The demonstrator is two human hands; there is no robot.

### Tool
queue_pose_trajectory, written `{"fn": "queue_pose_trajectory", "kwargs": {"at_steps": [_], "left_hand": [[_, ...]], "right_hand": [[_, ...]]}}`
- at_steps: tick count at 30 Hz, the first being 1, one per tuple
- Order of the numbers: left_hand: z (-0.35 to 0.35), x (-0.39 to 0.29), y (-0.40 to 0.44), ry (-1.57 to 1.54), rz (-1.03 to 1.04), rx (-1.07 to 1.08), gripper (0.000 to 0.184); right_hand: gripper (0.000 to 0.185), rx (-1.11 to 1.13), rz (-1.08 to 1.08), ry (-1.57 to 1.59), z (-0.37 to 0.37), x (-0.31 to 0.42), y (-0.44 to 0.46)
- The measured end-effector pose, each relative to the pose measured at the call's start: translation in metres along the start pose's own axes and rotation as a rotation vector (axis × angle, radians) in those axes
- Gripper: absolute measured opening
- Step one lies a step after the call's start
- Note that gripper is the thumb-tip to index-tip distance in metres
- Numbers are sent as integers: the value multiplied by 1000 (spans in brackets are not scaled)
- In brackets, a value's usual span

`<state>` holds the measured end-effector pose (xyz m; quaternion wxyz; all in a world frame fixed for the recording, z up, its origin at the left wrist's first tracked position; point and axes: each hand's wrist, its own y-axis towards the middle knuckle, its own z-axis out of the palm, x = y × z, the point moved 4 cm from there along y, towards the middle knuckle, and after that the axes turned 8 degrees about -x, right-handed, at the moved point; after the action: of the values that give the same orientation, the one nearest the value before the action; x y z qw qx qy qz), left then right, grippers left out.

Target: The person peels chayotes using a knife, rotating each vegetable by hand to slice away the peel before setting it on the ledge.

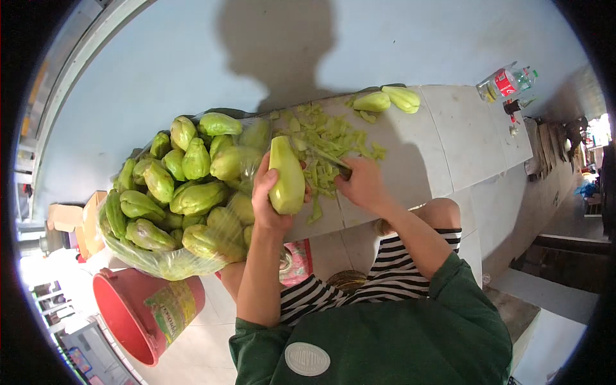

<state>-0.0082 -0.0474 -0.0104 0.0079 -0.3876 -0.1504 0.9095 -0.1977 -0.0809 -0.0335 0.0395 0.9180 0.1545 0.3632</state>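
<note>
Smooth, faceted and skinless, the pale chayote [287, 176] sits upright in the left hand [273, 205], above the tiled ledge [449, 147], thumb pressed on its side and fingers curled behind. The right hand's [362, 186] fingers close round the handle of a thin-bladed tool [327, 155]. Limp green peelings [327, 135] lie beyond; ribbed, glossy chayotes [197, 159] fill a clear plastic bag [170, 264]. The red plastic bucket [122, 314] wears a yellow label, the clear bottle [504, 83] a red one, their lettering too unclear to read
</note>
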Motion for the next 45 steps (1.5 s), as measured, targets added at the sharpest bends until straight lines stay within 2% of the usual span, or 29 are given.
{"fn": "queue_pose_trajectory", "kwargs": {"at_steps": [2, 6, 8, 10, 12, 14, 17, 18, 20, 22, 24, 25, 26, 27, 29, 32, 42, 44, 45], "left_hand": [[-2, -3, 2, 12, -10, 36, 69], [-2, 0, 5, -74, -22, 36, 70], [-4, 3, 3, -46, -16, 28, 70], [-7, 7, 4, 26, 47, -80, 58], [-2, 3, 3, 58, 36, -3, 58], [1, 3, 0, 89, 19, 75, 59], [-1, 3, 2, 105, 4, 127, 62], [-2, 4, 2, 8, -26, 127, 65], [-1, 6, 3, -98, -51, 117, 69], [-1, 3, 3, -390, -101, -90, 60], [-11, 3, 7, -393, -102, -94, 57], [-14, 3, 10, -398, -106, -95, 54], [-25, 7, 9, -259, -88, -354, 55], [-22, 7, 10, -260, -86, -357, 55], [-21, 7, 12, -267, -61, -354, 55], [-25, 12, 16, -406, -151, -312, 55], [-26, 21, 17, -364, -207, -257, 55], [-29, 21, 17, -280, -150, -67, 50], [-19, 19, 15, -280, -152, -68, 50]], "right_hand": [[23, 57, 103, -20, 7, -17, 6], [22, 81, 66, -22, -5, 8, -1], [20, -19, -128, 121, -6, 18, -6], [21, -23, -167, 136, -14, 24, -6], [23, -29, -206, 147, -16, 27, -3], [22, -19, 45, 26, -9, 14, 3], [23, 18, 90, -130, 2, -7, 7], [23, 16, 87, -133, -1, -4, 7], [26, 99, 132, -38, -4, 3, 4], [27, 103, 195, 55, -4, 7, 2], [28, 98, 250, 142, -1, 3, 0], [27, 19, 45, 128, 1, 5, -3], [27, -60, -161, 114, 0, 10, -5], [27, -57, -163, 116, 0, 13, -5], [26, -155, -483, 67, -5, 32, -10], [25, -170, -581, -16, 5, 37, -19], [18, -220, -642, -107, 7, 42, -23], [18, -220, -616, -169, 10, 38, -24], [18, -219, -614, -170, 14, 33, -24]]}}
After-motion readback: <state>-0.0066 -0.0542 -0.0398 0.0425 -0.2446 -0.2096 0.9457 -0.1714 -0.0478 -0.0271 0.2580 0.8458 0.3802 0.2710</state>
